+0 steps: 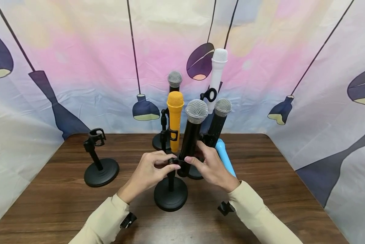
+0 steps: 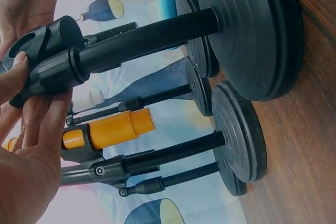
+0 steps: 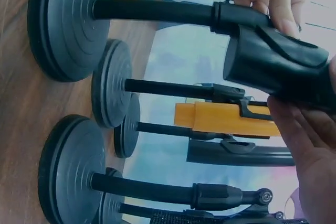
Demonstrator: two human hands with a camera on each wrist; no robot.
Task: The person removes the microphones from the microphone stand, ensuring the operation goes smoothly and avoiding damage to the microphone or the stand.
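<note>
A black microphone point(image 1: 189, 140) with a silver mesh head leans in the clip point(image 2: 39, 48) of the nearest desk stand point(image 1: 170, 196), which has a round black base. My right hand point(image 1: 213, 166) holds the microphone low on its body, thumb in front and fingers behind. At the top of the stand's pole point(image 2: 152, 40), my left hand point(image 1: 150, 169) pinches the clip joint between thumb and fingers. The microphone's lower end point(image 3: 252, 61) sticks out through the clip in the right wrist view.
Behind stand an orange microphone point(image 1: 175, 118), a white one point(image 1: 216, 78) and black ones with silver heads point(image 1: 174, 79), all in stands. A blue microphone point(image 1: 225, 157) is partly hidden by my right hand. At left stands a bare-clipped stand point(image 1: 101, 173). A printed curtain point(image 1: 109, 61) hangs behind the wooden table point(image 1: 48, 203).
</note>
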